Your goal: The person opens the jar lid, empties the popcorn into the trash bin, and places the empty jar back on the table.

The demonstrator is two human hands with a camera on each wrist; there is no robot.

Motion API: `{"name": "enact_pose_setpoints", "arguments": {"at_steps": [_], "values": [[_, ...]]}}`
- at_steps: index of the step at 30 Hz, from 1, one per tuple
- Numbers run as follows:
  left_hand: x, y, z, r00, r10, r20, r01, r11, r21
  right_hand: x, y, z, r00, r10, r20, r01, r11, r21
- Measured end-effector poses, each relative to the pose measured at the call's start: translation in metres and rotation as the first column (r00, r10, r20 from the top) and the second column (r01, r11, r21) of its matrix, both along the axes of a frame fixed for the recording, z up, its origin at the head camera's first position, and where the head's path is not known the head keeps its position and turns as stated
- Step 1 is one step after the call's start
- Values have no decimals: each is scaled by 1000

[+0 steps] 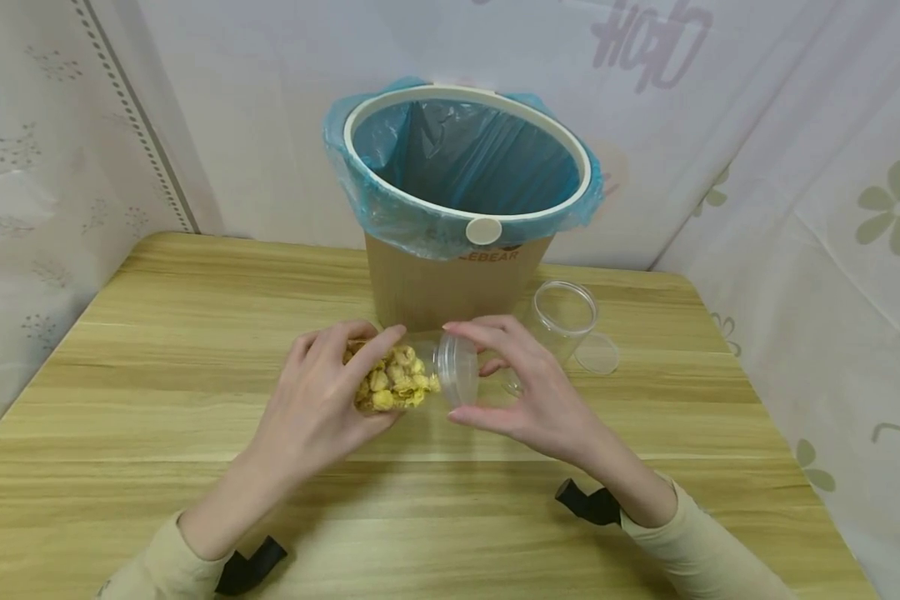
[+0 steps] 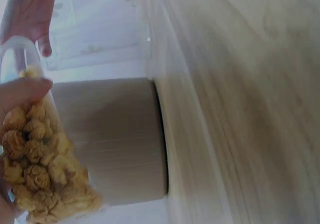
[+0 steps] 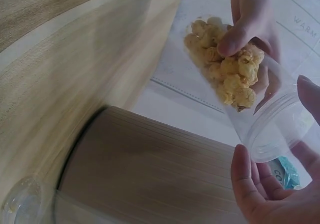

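Note:
My left hand (image 1: 317,398) grips a clear plastic jar (image 1: 423,350) lying sideways above the table, its mouth toward the right. Pale yellow popcorn (image 1: 397,382) fills much of it, seen close up in the left wrist view as caramel-coloured popcorn (image 2: 42,169). At the mouth, my right hand (image 1: 536,390) holds a clear screw lid (image 1: 461,371) by its edge between thumb and fingers. In the right wrist view the lid (image 3: 280,129) sits against the jar's end, and the popcorn (image 3: 232,74) lies toward the far end.
A brown bin (image 1: 450,287) lined with a blue bag (image 1: 405,229) stands at the back of the wooden table (image 1: 195,333). To its right is a second clear jar (image 1: 565,308), open on top, with a clear round disc (image 1: 597,353) beside it. Patterned cloth hangs behind.

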State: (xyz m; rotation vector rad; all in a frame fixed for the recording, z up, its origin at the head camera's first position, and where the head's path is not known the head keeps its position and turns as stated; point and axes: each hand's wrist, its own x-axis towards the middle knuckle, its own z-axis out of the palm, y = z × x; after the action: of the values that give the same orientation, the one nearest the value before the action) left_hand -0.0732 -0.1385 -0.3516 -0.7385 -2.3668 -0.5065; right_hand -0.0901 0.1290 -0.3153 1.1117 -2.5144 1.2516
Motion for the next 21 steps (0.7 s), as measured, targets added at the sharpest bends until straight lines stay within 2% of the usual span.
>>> {"name": "enact_pose_setpoints", "arguments": {"at_steps": [6, 9, 12, 16, 19, 21], "values": [[-1, -6, 2, 994, -43, 105, 42, 999, 9, -2, -1, 1, 995, 53, -79, -54, 999, -6], [-1, -8, 5, 977, -66, 204, 61, 998, 30, -3, 0, 2, 992, 80, -100, -80, 997, -3], [0, -11, 8, 939, -88, 332, 74, 996, 55, -4, 1, 2, 987, 113, -117, -113, 994, 9], [1, -16, 12, 864, -130, 486, 97, 991, 94, -5, 3, 1, 974, 165, -156, -163, 986, 24], [0, -21, 12, 819, -172, 548, 116, 984, 135, -6, 4, 1, 966, 187, -176, -186, 982, 25], [-1, -24, 12, 799, -195, 569, 121, 979, 165, -6, 4, 2, 969, 187, -162, -187, 982, 17]]}}
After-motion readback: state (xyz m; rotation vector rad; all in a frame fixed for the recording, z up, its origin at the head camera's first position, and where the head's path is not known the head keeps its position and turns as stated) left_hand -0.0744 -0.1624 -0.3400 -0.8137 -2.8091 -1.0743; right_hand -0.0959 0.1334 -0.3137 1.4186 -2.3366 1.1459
